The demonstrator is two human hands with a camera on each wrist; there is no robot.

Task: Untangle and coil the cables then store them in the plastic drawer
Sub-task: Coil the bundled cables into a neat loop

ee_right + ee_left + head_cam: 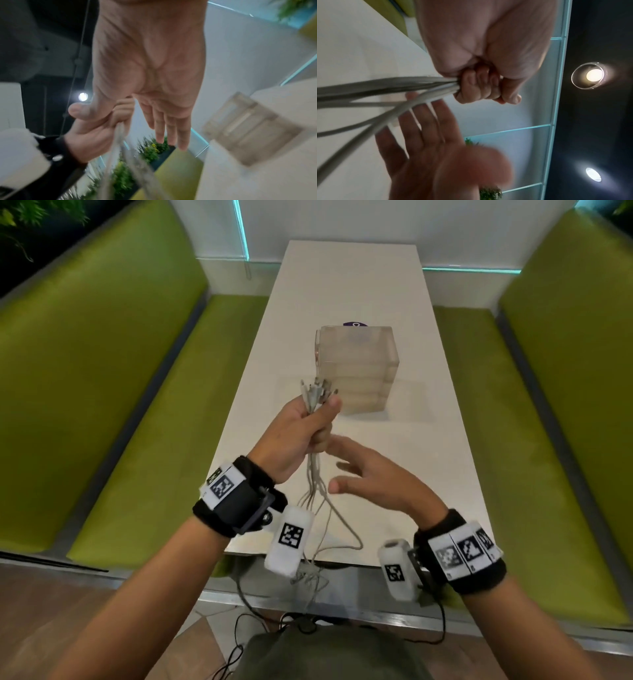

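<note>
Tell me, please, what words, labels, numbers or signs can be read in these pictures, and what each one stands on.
No words or numbers can be read.
Wrist bands: black-and-white square code markers, patterns only, no text.
White cylinders by the wrists: the same kind of marker, no text.
Purple sticker on the table, behind the drawer unit: a white mark, mostly hidden and too small to read.
Cables: no print visible.
</note>
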